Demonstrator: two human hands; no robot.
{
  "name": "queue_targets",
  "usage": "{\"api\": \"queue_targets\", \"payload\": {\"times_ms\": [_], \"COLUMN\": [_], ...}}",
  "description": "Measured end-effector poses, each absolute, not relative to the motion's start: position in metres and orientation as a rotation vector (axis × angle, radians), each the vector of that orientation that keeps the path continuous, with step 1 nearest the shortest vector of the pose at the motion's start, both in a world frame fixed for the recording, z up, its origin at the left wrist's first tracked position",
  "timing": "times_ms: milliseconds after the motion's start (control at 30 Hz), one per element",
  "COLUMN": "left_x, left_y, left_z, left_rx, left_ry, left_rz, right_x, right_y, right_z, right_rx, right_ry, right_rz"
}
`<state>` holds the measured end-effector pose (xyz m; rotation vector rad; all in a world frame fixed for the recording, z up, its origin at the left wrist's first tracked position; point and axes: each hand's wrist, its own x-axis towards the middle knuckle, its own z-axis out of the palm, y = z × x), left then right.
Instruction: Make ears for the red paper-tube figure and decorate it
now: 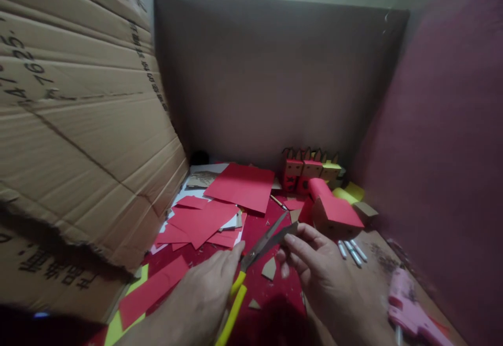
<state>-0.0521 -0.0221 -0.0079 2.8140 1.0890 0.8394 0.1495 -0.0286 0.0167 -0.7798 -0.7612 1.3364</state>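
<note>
Left hand (212,283) grips the scissors (252,258), right hand (324,262) pinches the card (290,232) — best turn the card, short snips!

Left grip (215,275) curled, right grip (316,262) in a pinch, the two close but apart.

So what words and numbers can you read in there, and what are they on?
"7625": big, sideways, on the cardboard panel.
"47": near it, on that same panel, partly unclear.
Small print along the panel's right side: too blurred to read.
Characters on the lower cardboard: upside down, too unclear to read.
Scissors, pens and pink glue gun: no writing I can make out.
</note>
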Motion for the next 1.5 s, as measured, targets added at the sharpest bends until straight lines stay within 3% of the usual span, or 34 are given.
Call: {"api": "queue_targets", "payload": {"times_ms": [400, 1500], "left_x": [-0.046, -0.051], "left_y": [-0.027, -0.026], "left_z": [-0.004, -0.002], "left_rx": [2.662, 2.634], "left_ry": [1.13, 1.111], "left_rz": [0.603, 0.449], "right_x": [0.148, 0.149], "right_y": [-0.032, -0.033], "right_z": [0.014, 0.006], "right_rx": [-0.937, -0.893], "right_ry": [-0.909, -0.869], "right_rz": [1.368, 1.429]}}
